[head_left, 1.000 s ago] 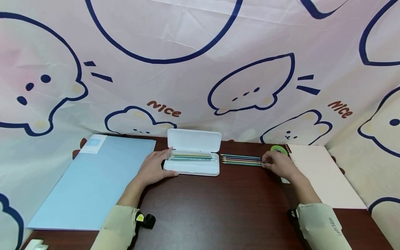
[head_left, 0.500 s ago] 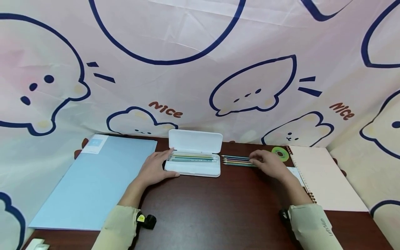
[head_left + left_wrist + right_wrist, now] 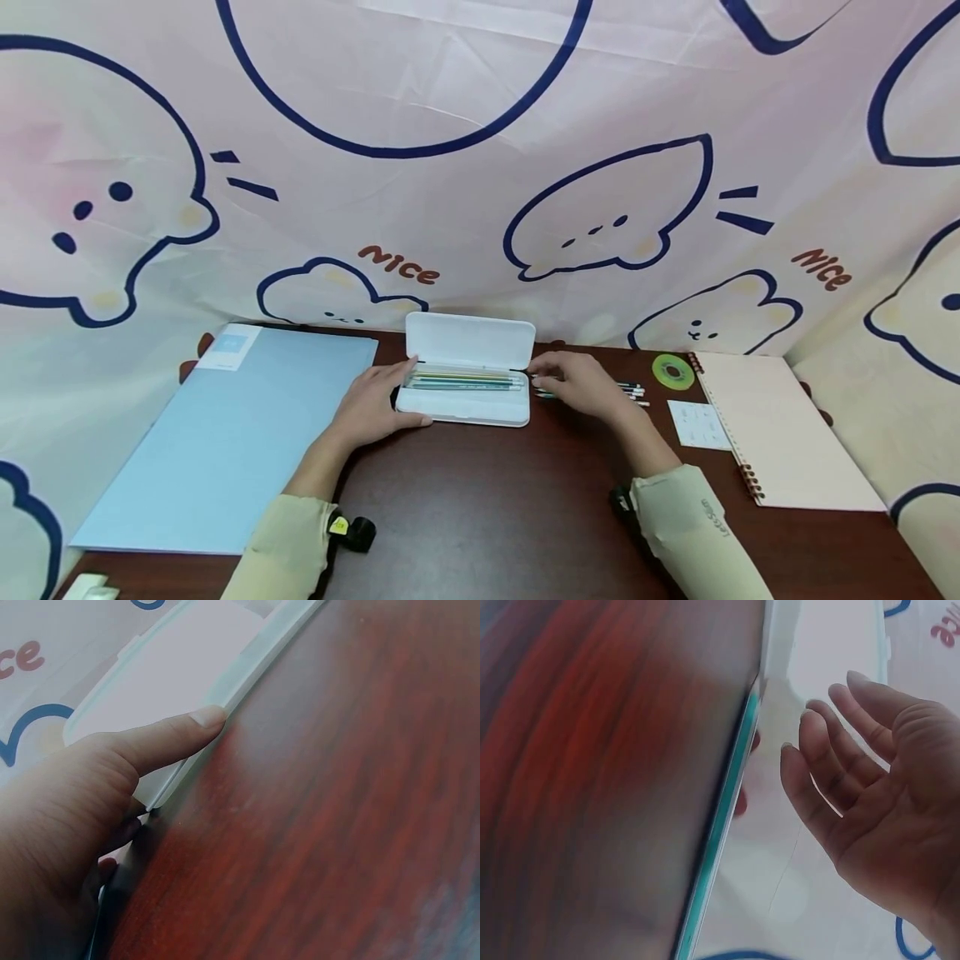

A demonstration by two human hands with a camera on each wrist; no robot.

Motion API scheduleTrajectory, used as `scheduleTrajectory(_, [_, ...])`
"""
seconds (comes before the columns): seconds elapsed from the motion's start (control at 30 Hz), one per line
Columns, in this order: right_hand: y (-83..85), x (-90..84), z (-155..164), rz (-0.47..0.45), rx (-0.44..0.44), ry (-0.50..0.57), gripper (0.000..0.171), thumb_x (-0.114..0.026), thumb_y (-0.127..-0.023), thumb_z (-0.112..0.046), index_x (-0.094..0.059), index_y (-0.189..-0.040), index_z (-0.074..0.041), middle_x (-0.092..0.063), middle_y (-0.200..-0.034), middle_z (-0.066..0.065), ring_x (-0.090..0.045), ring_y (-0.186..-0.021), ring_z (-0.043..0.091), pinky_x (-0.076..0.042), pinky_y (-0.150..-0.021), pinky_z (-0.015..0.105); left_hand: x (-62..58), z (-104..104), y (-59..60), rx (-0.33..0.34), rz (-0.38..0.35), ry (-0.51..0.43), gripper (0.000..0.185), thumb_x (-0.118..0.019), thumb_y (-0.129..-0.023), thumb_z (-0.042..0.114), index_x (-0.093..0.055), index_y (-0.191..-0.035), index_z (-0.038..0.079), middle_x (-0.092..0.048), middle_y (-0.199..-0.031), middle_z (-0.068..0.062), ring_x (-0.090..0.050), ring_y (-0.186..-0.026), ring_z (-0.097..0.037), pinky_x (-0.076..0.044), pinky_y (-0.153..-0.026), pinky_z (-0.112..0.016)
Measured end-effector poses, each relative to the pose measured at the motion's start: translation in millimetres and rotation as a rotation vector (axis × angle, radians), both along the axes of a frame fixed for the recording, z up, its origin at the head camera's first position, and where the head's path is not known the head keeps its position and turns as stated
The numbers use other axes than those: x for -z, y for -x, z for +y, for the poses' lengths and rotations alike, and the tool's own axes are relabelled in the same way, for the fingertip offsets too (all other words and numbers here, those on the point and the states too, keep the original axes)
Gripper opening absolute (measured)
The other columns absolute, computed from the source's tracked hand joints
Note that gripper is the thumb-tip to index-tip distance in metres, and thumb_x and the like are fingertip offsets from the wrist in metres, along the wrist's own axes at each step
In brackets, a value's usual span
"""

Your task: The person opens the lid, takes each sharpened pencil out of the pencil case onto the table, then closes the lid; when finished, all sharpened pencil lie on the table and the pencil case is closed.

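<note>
An open white pencil case (image 3: 465,408) lies at the back middle of the dark table, its lid (image 3: 470,340) tipped up and several pencils (image 3: 461,380) inside. My left hand (image 3: 375,404) grips its left end, with the thumb (image 3: 180,731) pressed along the front rim of the case (image 3: 172,667). My right hand (image 3: 573,385) lies just right of the case over a row of loose pencils (image 3: 632,390), whose ends poke out behind it. In the right wrist view that hand (image 3: 870,795) has straight, spread fingers, beside a blurred teal pencil (image 3: 720,847).
A light blue folder (image 3: 225,433) covers the left of the table (image 3: 510,517). On the right lie a green tape roll (image 3: 671,371), a small white card (image 3: 697,423) and a spiral notebook (image 3: 780,433). A printed cloth backdrop hangs close behind.
My right hand has slid left along the loose pencils, from their right ends to beside the case. The tape roll and the card are now uncovered. The left hand has stayed on the case.
</note>
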State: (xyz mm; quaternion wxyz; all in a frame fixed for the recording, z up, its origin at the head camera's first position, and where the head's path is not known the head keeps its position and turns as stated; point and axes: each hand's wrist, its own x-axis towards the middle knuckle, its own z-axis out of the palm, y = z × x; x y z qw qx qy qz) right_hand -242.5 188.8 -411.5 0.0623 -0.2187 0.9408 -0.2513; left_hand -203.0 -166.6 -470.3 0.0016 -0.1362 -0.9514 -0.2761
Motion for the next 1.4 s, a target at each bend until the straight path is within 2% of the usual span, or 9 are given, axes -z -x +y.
scheduleTrajectory(0.23, [2.9,1.4,-26,0.024,-0.055,-0.039,0.022,-0.069,-0.096,-0.02,-0.077,-0.117,-0.021,-0.077,-0.108,-0.004,-0.066,-0.094,0.013,-0.054,-0.087,0.038,-0.8,0,-0.2,-0.001,0.001,-0.002,0.106,-0.081,-0.075,0.06,-0.034,-0.16,0.018,-0.046,-0.158,-0.012,-0.042,-0.14,-0.038,-0.034,-0.114,-0.061])
scheduleTrajectory(0.43, [3.6,5.6,-40,0.007,-0.028,-0.143,0.021,-0.072,-0.094,-0.019,-0.078,-0.114,-0.022,-0.076,-0.101,-0.005,-0.064,-0.088,0.012,-0.054,-0.084,0.037,-0.4,0,0.5,0.002,0.003,0.003,0.106,-0.081,-0.076,0.06,-0.033,-0.16,0.017,-0.046,-0.158,-0.011,-0.042,-0.14,-0.038,-0.033,-0.114,-0.06])
scheduleTrajectory(0.63, [4.5,7.5,-47,0.031,-0.04,-0.246,0.015,-0.073,-0.094,-0.022,-0.079,-0.108,-0.023,-0.077,-0.106,-0.006,-0.067,-0.095,0.012,-0.056,-0.088,0.039,-1.4,1,0.2,0.006,0.012,0.002,0.105,-0.081,-0.076,0.06,-0.034,-0.16,0.017,-0.046,-0.158,-0.012,-0.043,-0.14,-0.038,-0.033,-0.114,-0.061])
scheduleTrajectory(0.77, [6.8,6.9,-50,0.093,-0.091,-0.323,0.006,-0.073,-0.094,-0.023,-0.078,-0.096,-0.023,-0.075,-0.097,-0.007,-0.063,-0.084,0.012,-0.055,-0.077,0.037,-1.3,0,-0.2,0.001,0.007,-0.003,0.105,-0.082,-0.076,0.059,-0.034,-0.16,0.017,-0.046,-0.158,-0.012,-0.042,-0.14,-0.038,-0.033,-0.114,-0.061])
scheduleTrajectory(0.87, [8.3,6.5,-52,0.119,-0.116,-0.366,0.005,-0.073,-0.094,-0.024,-0.077,-0.09,-0.023,-0.074,-0.091,-0.007,-0.058,-0.077,0.011,-0.052,-0.07,0.033,-1.1,0,-0.2,-0.004,-0.007,-0.008,0.105,-0.082,-0.075,0.058,-0.033,-0.16,0.019,-0.045,-0.159,-0.01,-0.041,-0.141,-0.037,-0.032,-0.116,-0.06])
scheduleTrajectory(1.0, [8.7,5.5,-51,0.118,-0.132,-0.367,0.007,-0.072,-0.095,-0.026,-0.076,-0.089,-0.024,-0.072,-0.09,-0.008,-0.056,-0.075,0.01,-0.05,-0.068,0.032,-1.1,0,-0.3,-0.001,-0.006,-0.006,0.105,-0.082,-0.076,0.059,-0.033,-0.16,0.018,-0.046,-0.159,-0.01,-0.041,-0.141,-0.037,-0.033,-0.116,-0.06])
scheduleTrajectory(1.27, [8.8,-0.6,-30,0.127,-0.115,-0.255,0.007,-0.071,-0.096,-0.025,-0.077,-0.1,-0.024,-0.074,-0.102,-0.009,-0.061,-0.085,0.01,-0.054,-0.08,0.037,0.4,1,0.7,-0.005,0.003,0.003,0.106,-0.08,-0.076,0.061,-0.034,-0.16,0.018,-0.045,-0.159,-0.01,-0.041,-0.141,-0.036,-0.032,-0.116,-0.06])
scheduleTrajectory(1.4, [6.8,-8.5,-19,0.123,-0.089,-0.241,0.008,-0.071,-0.096,-0.026,-0.076,-0.102,-0.023,-0.074,-0.103,-0.007,-0.061,-0.085,0.012,-0.054,-0.08,0.038,0.5,0,0.2,-0.005,0.007,-0.001,0.105,-0.08,-0.076,0.061,-0.034,-0.16,0.018,-0.046,-0.158,-0.011,-0.041,-0.141,-0.038,-0.032,-0.115,-0.061])
